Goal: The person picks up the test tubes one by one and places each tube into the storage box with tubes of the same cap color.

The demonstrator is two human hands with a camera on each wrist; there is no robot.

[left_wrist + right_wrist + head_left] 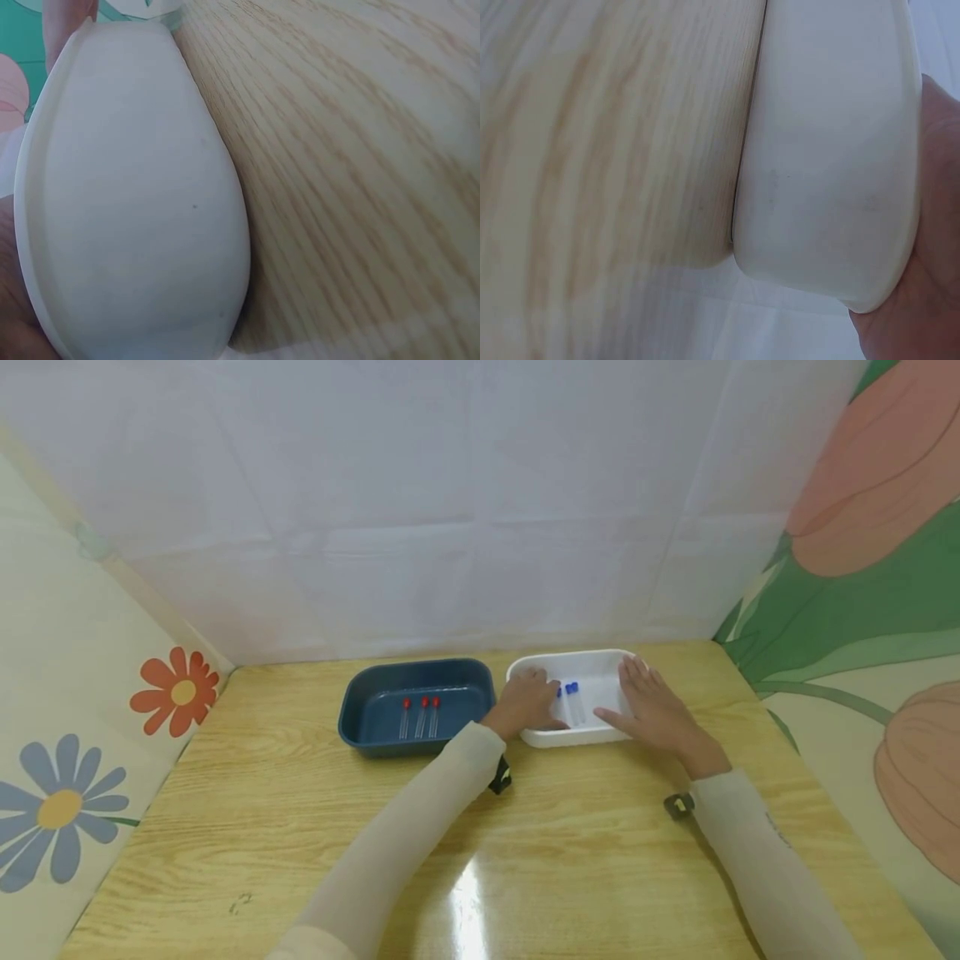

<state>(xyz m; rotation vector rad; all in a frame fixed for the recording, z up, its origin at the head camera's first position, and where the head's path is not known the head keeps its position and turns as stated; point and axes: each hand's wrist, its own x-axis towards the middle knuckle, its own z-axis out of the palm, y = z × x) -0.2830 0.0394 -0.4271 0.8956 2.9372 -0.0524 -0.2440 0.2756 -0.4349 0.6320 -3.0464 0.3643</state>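
Note:
A white tray [581,738] stands toward the back of the table with clear, blue-capped tubes [576,706] lying side by side in it. My left hand [528,700] reaches over its left end, thumb and fingers spread apart, with the fingertips right beside the leftmost blue cap. At the right end, my right hand [656,710] lies across the rim, fingers straight and thumb pointing inward. The left wrist view shows the tray's outer wall [142,195], with part of the left hand behind the rim. In the right wrist view, the palm is against the tray's rim [907,247].
Left of the white tray sits a dark blue tray [412,749], holding three clear tubes with red caps [425,702]. Both trays are on a wood-grain table [570,860]. A white sheet [472,510] hangs behind, and flower-patterned panels [847,585] flank the table.

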